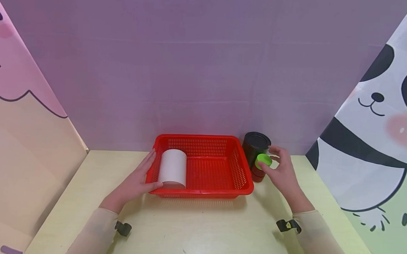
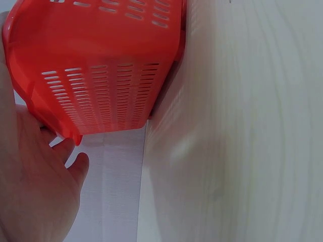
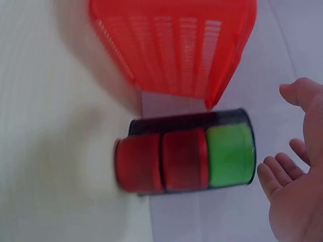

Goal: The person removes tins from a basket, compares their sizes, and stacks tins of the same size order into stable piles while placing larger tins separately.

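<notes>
My left hand lies along the left rim of a red plastic basket, fingers straight and the thumb over its front left corner. In the left wrist view, its fingertips are at the basket's outer edge. Inside the basket, at the left, is a white cylinder. Beside the basket's right side, a green cylindrical piece tops two red cylindrical pieces in a stack. My right hand is spread around the green top; the right wrist view shows a gap between the fingers and the green piece.
A taller dark can with a black lid stands right behind the stack, against the basket's back right corner. The pale wooden table extends in front. A purple wall covering rises behind, with cartoon panels at the sides.
</notes>
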`<state>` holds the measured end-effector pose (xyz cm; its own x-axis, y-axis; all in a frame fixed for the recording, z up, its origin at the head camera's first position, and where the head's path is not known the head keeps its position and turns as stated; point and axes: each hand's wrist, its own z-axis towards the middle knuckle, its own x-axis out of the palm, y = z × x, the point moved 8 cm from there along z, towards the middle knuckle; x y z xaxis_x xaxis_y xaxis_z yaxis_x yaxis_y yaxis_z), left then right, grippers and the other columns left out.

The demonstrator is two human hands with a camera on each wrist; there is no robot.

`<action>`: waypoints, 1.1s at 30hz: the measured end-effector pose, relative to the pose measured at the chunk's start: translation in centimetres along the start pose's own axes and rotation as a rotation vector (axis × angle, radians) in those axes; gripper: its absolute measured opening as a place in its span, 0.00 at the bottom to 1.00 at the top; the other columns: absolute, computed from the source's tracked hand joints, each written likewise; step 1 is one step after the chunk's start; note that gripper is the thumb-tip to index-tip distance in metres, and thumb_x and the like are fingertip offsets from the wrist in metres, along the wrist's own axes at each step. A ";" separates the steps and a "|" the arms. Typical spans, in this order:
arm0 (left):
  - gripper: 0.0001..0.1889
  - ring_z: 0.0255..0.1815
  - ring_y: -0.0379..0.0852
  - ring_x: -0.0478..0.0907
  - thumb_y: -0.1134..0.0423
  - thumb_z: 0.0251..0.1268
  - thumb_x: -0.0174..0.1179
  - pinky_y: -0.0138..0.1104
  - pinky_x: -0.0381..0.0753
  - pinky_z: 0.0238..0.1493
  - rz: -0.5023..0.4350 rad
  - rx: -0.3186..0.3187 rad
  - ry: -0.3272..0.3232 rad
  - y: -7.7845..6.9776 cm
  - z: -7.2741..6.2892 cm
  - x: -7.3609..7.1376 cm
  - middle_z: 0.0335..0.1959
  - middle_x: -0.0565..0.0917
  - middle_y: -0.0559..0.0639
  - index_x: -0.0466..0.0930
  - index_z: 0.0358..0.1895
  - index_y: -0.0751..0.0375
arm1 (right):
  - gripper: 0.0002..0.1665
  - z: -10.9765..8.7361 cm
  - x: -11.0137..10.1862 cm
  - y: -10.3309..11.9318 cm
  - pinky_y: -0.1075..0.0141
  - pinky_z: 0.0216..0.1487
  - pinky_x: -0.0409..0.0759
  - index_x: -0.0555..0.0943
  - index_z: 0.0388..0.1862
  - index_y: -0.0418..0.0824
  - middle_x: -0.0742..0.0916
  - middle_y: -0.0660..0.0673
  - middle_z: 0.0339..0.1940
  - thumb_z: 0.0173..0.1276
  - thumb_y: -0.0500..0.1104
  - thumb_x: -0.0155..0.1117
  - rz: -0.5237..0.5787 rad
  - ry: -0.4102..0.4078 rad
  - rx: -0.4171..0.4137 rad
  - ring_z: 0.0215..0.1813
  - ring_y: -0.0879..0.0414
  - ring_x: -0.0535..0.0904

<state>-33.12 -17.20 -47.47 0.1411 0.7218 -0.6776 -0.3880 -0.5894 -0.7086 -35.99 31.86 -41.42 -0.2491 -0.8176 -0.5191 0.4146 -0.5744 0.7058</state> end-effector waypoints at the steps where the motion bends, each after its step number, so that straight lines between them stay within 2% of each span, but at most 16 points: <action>1: 0.63 0.93 0.61 0.41 0.37 0.68 0.74 0.65 0.70 0.78 0.000 -0.004 0.000 0.0 0.0 0.0 0.94 0.40 0.49 0.40 0.93 0.54 | 0.39 0.1 0.1 0.4 0.78 0.66 0.73 0.70 0.74 0.27 0.76 0.32 0.70 0.71 0.35 0.80 0.000 0.002 -0.010 0.72 0.34 0.74; 4: 0.64 0.93 0.61 0.41 0.37 0.68 0.74 0.64 0.70 0.78 0.003 -0.008 0.003 0.2 0.0 0.0 0.94 0.40 0.48 0.39 0.94 0.53 | 0.37 0.3 0.7 1.7 0.67 0.71 0.78 0.71 0.73 0.29 0.76 0.33 0.71 0.73 0.37 0.79 -0.012 0.025 -0.020 0.71 0.35 0.75; 6: 0.64 0.93 0.61 0.41 0.37 0.68 0.74 0.64 0.72 0.77 0.004 -0.011 0.004 0.2 0.0 0.0 0.94 0.40 0.49 0.39 0.94 0.53 | 0.36 0.5 1.2 2.4 0.54 0.73 0.80 0.71 0.74 0.31 0.76 0.34 0.71 0.75 0.39 0.78 -0.013 0.051 -0.010 0.71 0.35 0.76; 8: 0.64 0.93 0.61 0.41 0.38 0.67 0.75 0.64 0.72 0.77 0.001 -0.010 0.005 0.3 0.0 0.1 0.94 0.40 0.49 0.39 0.94 0.53 | 0.37 0.7 1.9 3.0 0.42 0.73 0.79 0.70 0.75 0.31 0.75 0.34 0.73 0.76 0.40 0.77 -0.008 0.081 0.000 0.72 0.34 0.75; 11: 0.63 0.93 0.62 0.41 0.38 0.68 0.74 0.65 0.71 0.77 -0.001 -0.005 0.006 0.2 0.1 0.1 0.94 0.40 0.50 0.40 0.93 0.54 | 0.37 1.2 2.9 3.8 0.33 0.72 0.76 0.69 0.77 0.31 0.75 0.33 0.74 0.77 0.39 0.76 0.016 0.126 -0.011 0.73 0.33 0.74; 17: 0.63 0.93 0.63 0.41 0.38 0.68 0.74 0.65 0.71 0.77 -0.008 -0.009 0.005 0.0 0.0 0.0 0.94 0.41 0.51 0.40 0.93 0.54 | 0.37 2.3 5.2 6.0 0.34 0.71 0.79 0.69 0.76 0.32 0.76 0.32 0.71 0.76 0.39 0.76 0.023 0.247 -0.025 0.72 0.33 0.75; 21: 0.64 0.93 0.63 0.41 0.37 0.67 0.74 0.65 0.70 0.78 -0.007 -0.003 0.002 -0.1 -0.1 -0.1 0.94 0.40 0.51 0.40 0.93 0.55 | 0.40 2.8 6.9 7.4 0.35 0.71 0.81 0.68 0.78 0.36 0.76 0.35 0.73 0.75 0.43 0.78 0.003 0.335 0.007 0.73 0.34 0.75; 27: 0.64 0.93 0.61 0.40 0.36 0.67 0.74 0.64 0.71 0.78 0.011 -0.013 0.011 0.2 0.0 0.0 0.94 0.40 0.49 0.40 0.93 0.54 | 0.39 3.7 9.2 9.6 0.39 0.75 0.78 0.70 0.77 0.40 0.77 0.39 0.73 0.76 0.52 0.78 0.017 0.447 0.033 0.74 0.39 0.74; 33: 0.65 0.93 0.62 0.41 0.37 0.67 0.75 0.65 0.72 0.77 0.019 -0.023 0.016 0.1 0.0 0.0 0.94 0.40 0.49 0.39 0.94 0.53 | 0.41 5.1 11.5 11.1 0.42 0.72 0.82 0.71 0.77 0.45 0.79 0.42 0.72 0.74 0.56 0.79 -0.049 0.541 0.038 0.75 0.40 0.75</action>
<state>-33.19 -17.29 -47.53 0.1486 0.7049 -0.6936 -0.3695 -0.6110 -0.7001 -38.74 15.89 -37.13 0.2222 -0.6585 -0.7190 0.3797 -0.6207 0.6859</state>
